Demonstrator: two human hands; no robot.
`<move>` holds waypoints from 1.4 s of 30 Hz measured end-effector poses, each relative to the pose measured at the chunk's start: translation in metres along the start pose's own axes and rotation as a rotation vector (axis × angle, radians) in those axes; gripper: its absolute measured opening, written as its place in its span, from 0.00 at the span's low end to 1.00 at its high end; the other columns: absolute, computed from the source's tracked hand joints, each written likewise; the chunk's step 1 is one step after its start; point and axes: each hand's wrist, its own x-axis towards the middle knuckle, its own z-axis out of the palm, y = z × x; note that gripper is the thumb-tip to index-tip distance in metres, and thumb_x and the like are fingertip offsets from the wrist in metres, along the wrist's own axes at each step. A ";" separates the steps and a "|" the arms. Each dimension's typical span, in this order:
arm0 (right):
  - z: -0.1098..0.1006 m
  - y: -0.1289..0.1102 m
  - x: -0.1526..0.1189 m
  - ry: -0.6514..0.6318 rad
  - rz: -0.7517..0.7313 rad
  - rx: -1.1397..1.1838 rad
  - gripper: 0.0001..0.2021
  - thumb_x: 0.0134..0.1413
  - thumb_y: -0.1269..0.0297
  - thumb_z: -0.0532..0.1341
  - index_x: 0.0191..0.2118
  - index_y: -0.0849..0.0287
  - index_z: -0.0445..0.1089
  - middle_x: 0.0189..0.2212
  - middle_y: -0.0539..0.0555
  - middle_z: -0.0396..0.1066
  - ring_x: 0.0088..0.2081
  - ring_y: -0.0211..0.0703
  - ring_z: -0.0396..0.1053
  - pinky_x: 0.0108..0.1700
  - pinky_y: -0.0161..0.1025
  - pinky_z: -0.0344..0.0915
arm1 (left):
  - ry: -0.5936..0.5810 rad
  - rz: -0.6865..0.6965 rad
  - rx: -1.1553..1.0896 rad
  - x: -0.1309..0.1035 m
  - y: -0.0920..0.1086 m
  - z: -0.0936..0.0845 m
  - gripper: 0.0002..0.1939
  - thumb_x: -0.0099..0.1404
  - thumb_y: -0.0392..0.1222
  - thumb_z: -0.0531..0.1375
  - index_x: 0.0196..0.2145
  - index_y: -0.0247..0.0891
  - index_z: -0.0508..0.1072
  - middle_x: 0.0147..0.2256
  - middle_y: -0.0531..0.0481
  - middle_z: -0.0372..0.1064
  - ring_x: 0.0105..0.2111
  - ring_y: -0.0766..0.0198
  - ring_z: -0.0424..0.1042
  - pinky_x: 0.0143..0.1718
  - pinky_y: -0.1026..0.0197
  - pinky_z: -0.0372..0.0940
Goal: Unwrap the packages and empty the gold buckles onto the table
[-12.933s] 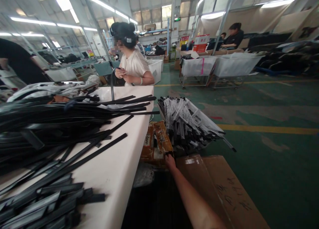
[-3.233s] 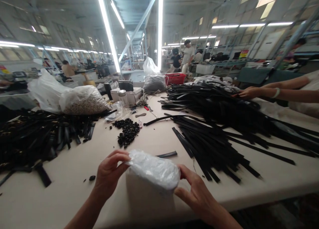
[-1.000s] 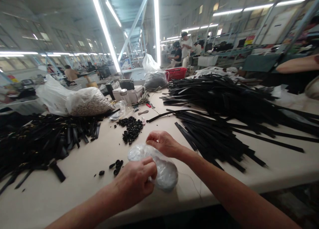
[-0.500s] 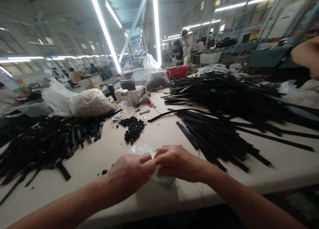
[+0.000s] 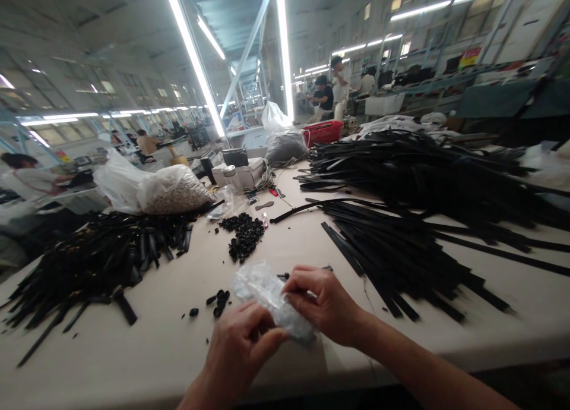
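Pinching the plastic-wrapped packet [image 5: 271, 300] at the lower center of the frame, the right hand [image 5: 327, 303] is just beside the left hand [image 5: 236, 344], whose grip cannot be told. Black strips [image 5: 401, 255] cover the tabletop [image 5: 146, 356] at right.

plastic-wrapped bundle [image 5: 260, 285] | pale, crinkled, glossy | oblong, slanting | near front edge of table [image 5: 133, 362]
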 end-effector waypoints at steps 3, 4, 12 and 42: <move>0.002 -0.001 -0.003 0.024 -0.053 -0.056 0.06 0.55 0.71 0.61 0.28 0.59 0.71 0.25 0.49 0.65 0.28 0.36 0.63 0.30 0.34 0.57 | 0.125 -0.246 -0.218 -0.003 0.005 0.025 0.17 0.59 0.51 0.65 0.22 0.39 0.68 0.19 0.57 0.58 0.20 0.69 0.57 0.21 0.66 0.53; 0.001 -0.001 -0.003 0.029 -0.071 -0.075 0.06 0.56 0.71 0.61 0.28 0.59 0.71 0.25 0.49 0.65 0.29 0.37 0.63 0.31 0.34 0.57 | 0.153 -0.309 -0.282 -0.003 0.006 0.030 0.17 0.58 0.51 0.66 0.22 0.39 0.67 0.19 0.57 0.57 0.19 0.69 0.55 0.21 0.66 0.53; 0.000 -0.003 -0.001 0.051 -0.171 -0.155 0.08 0.59 0.72 0.59 0.28 0.59 0.70 0.25 0.51 0.66 0.29 0.38 0.63 0.32 0.36 0.57 | 0.038 -0.480 -0.595 0.005 0.012 0.034 0.23 0.59 0.56 0.63 0.20 0.39 0.60 0.15 0.60 0.50 0.15 0.72 0.49 0.16 0.68 0.47; -0.005 0.000 0.018 -0.059 -0.033 -0.350 0.07 0.56 0.72 0.62 0.27 0.60 0.70 0.26 0.50 0.68 0.27 0.36 0.64 0.30 0.34 0.57 | 0.214 0.158 -0.280 -0.012 0.007 0.037 0.19 0.67 0.33 0.52 0.21 0.39 0.49 0.19 0.57 0.46 0.20 0.69 0.54 0.23 0.63 0.48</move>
